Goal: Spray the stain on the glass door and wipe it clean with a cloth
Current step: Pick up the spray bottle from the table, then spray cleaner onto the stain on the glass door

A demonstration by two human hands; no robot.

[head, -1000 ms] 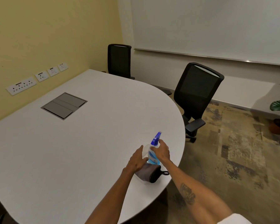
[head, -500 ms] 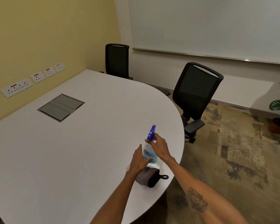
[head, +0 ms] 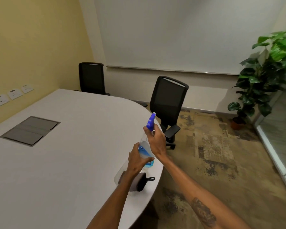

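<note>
Both hands hold a clear spray bottle with blue liquid and a blue trigger head, lifted off the white table near its right edge. My right hand grips the neck just under the trigger head. My left hand wraps the lower body. A folded grey cloth with a black loop lies on the table directly below the bottle, partly hidden by my left forearm. A glass panel with a pale frame stands at the far right; no stain can be made out on it.
Two black office chairs stand past the table's curved far edge. A potted plant fills the right corner beside the glass. A grey cable hatch is set in the tabletop. Patterned carpet lies to the right of the table.
The bottle has risen off the table in both hands, leaving the cloth behind. The view has swung right, bringing the plant and glass panel into sight.
</note>
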